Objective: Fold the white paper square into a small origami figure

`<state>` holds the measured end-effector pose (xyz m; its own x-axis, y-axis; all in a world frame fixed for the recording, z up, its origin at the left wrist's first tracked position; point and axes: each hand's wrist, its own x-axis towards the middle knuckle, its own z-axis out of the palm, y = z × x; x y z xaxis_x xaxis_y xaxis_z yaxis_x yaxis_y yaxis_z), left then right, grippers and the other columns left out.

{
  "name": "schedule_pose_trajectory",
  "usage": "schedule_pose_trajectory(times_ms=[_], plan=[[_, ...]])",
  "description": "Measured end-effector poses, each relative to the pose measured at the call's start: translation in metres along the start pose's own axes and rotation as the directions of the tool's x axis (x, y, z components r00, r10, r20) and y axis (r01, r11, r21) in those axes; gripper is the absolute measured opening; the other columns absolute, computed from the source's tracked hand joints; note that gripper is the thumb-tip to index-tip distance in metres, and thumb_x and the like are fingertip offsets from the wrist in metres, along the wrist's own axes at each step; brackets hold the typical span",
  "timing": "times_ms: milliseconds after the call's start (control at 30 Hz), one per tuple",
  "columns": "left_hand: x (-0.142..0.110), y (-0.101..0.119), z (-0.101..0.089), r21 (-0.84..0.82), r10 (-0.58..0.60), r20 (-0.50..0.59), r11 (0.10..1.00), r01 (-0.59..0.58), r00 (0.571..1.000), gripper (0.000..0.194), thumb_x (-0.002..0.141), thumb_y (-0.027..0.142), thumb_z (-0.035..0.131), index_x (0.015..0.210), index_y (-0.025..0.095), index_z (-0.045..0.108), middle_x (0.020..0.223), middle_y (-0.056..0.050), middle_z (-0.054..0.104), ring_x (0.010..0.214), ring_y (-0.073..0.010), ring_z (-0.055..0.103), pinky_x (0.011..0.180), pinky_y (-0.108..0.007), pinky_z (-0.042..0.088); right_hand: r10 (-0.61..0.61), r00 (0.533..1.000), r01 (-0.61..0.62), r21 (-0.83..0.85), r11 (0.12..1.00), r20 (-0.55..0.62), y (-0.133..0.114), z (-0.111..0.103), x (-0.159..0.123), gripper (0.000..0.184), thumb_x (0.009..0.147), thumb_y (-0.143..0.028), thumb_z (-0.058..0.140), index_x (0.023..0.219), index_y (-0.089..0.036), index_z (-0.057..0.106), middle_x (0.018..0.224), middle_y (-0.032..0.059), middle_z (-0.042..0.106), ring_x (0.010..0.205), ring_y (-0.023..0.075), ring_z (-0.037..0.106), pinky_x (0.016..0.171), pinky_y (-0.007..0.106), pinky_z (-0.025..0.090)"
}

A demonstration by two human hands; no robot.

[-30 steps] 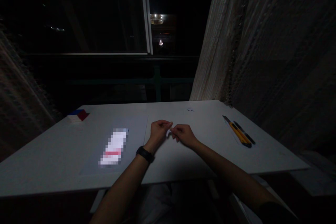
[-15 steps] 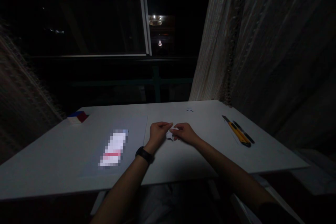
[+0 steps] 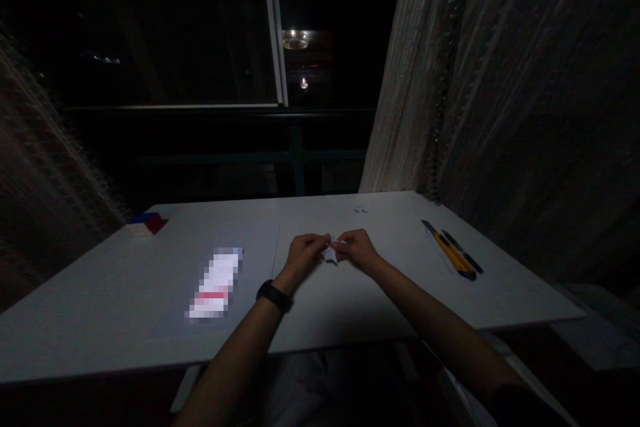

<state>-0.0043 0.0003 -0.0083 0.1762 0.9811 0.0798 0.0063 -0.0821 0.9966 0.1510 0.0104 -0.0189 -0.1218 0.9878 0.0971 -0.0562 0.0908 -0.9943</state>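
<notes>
Between my two hands is a small folded piece of white paper [image 3: 331, 254], its pointed lower edges showing below the fingertips. My left hand [image 3: 304, 251] pinches it from the left, fingers closed, with a black band on the wrist. From the right, my right hand [image 3: 359, 250] pinches the same paper between thumb and fingers. Both hands are just above the middle of the white table [image 3: 320, 320]. The fingers hide the upper part of the paper, and dim light blurs its folds.
At the left a lit phone [image 3: 215, 283] lies on a pale sheet [image 3: 263, 273]. A coloured cube [image 3: 146, 224] sits at the far left. To the right are a yellow utility knife [image 3: 453, 255] and a black pen [image 3: 463, 251]. Small blue marks or scraps [image 3: 361, 210] are near the back edge.
My right hand has shifted slightly right and turned. The paper's visible part has changed shape and moved a little right. My left hand stays nearly in place, still pinching.
</notes>
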Motion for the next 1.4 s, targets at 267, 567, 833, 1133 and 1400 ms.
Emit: schedule_pose_trajectory(times_ms=[267,567,833,1133,1400], plan=[[0.003,-0.009,0.004,-0.041,-0.090,0.032,0.995,0.092,0.995,0.036,0.052,0.033,0.078,0.073,0.008,0.063,0.061,-0.008,0.064,0.051,-0.0140,0.060,0.043,-0.020,0.042,-0.038,0.999,0.038,-0.017,0.999,0.015,0.001,-0.003,0.003,0.034,0.054,-0.045,0.074,0.059,-0.014,0.061,0.041,-0.0010,0.055,0.034,0.0088,0.045,0.037,0.021,0.034],[0.003,-0.010,0.005,0.110,-0.082,0.070,0.991,0.074,0.994,0.035,0.056,0.037,0.076,0.071,0.008,0.064,0.061,-0.009,0.066,0.048,-0.0121,0.057,0.040,-0.019,0.040,-0.278,0.957,0.220,-0.417,0.882,-0.084,0.009,-0.004,0.008,0.032,0.065,-0.044,0.063,0.056,-0.014,0.060,0.048,-0.0026,0.052,0.048,0.0092,0.043,0.048,0.022,0.031],[0.001,-0.012,0.004,0.103,-0.115,0.121,0.989,0.103,0.986,0.031,0.055,0.035,0.075,0.055,0.012,0.054,0.054,-0.008,0.063,0.050,-0.0159,0.062,0.038,-0.018,0.034,-0.303,0.953,0.251,-0.587,0.770,0.011,-0.003,0.001,-0.004,0.028,0.070,-0.041,0.060,0.060,-0.015,0.065,0.051,-0.0005,0.058,0.051,0.0112,0.048,0.051,0.023,0.033],[-0.003,-0.004,0.004,-0.029,-0.216,0.073,0.975,0.219,0.974,0.036,0.053,0.033,0.076,0.052,0.015,0.046,0.051,-0.005,0.061,0.057,-0.0194,0.065,0.035,-0.016,0.029,-0.424,0.903,0.392,-0.544,0.741,0.073,-0.005,0.001,-0.006,0.020,0.076,-0.032,0.056,0.081,-0.019,0.070,0.079,0.0044,0.069,0.072,0.0165,0.060,0.066,0.026,0.043],[-0.001,-0.005,0.000,-0.038,-0.183,0.248,0.979,0.198,0.951,0.029,0.064,0.036,0.069,0.071,0.010,0.058,0.066,-0.011,0.067,0.062,-0.0205,0.067,0.041,-0.018,0.040,-0.465,0.880,0.430,-0.568,0.702,0.092,-0.005,-0.001,-0.005,0.015,0.075,-0.026,0.058,0.078,-0.019,0.071,0.074,0.0043,0.068,0.068,0.0155,0.060,0.065,0.027,0.044]])
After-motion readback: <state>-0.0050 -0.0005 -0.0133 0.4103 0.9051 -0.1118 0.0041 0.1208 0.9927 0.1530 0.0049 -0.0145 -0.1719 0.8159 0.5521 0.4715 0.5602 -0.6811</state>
